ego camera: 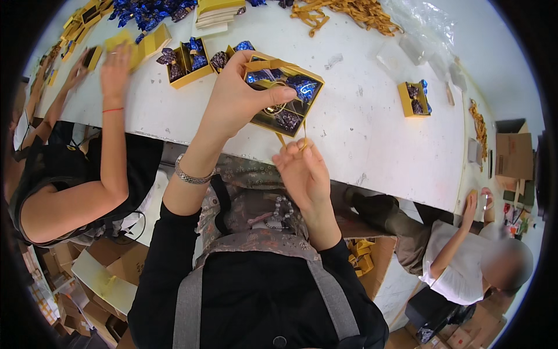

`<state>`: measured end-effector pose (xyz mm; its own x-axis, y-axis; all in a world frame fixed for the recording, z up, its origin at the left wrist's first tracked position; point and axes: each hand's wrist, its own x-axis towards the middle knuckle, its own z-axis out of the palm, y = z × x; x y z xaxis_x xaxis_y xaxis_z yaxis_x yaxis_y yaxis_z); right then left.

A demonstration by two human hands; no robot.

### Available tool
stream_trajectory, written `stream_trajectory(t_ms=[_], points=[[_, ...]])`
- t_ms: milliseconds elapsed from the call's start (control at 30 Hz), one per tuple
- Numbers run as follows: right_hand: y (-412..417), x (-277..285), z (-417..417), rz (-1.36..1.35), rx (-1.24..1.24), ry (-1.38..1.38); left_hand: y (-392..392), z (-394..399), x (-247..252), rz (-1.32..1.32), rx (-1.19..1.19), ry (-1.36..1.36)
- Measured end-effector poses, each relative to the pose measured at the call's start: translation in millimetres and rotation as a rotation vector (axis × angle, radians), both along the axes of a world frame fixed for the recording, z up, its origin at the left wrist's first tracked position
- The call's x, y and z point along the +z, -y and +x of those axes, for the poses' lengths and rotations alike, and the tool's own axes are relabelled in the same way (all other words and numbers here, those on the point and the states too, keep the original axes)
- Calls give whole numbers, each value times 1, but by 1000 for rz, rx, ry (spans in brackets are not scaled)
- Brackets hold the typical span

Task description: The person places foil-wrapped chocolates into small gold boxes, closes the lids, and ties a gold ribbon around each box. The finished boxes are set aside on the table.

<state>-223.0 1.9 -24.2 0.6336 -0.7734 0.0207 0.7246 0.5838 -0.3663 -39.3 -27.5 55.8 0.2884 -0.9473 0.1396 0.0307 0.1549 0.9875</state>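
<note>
My left hand (244, 94) grips a gold box (285, 94) with a clear lid, tilted above the white table. Blue and dark purple wrapped pieces show through the lid, along with a round gold emblem under my thumb. A gold ribbon (270, 64) crosses the box's far left end. Below the box, the fingers of my right hand (305, 174) pinch a gold ribbon (304, 131) that hangs from its near side. Behind my left hand, partly hidden, stands another gold box (233, 51) with wrapped pieces.
An open gold box (187, 65) of wrapped pieces stands left; another (414, 99) is far right. Gold ribbons (357, 15) and blue wrapped pieces (148, 12) lie at the back. A co-worker's arm (114, 131) reaches over the table at left; another person (462, 257) sits at right.
</note>
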Motion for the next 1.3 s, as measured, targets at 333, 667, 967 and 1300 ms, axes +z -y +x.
stream_trajectory(t_ms=[333,667,967,1300], points=[[9,12,5,-369,-511,-655,-8,-30,-21,28,196,147],[46,87,-211,-820,744,-1118,-9,6,-20,-215,93,1083],[226,84,-145,-1537,-369,-1870,22,4,-25,-203,-490,1086],[305,87,-103,-1023,-51,-1832,2,0,-15,-12,-419,905]])
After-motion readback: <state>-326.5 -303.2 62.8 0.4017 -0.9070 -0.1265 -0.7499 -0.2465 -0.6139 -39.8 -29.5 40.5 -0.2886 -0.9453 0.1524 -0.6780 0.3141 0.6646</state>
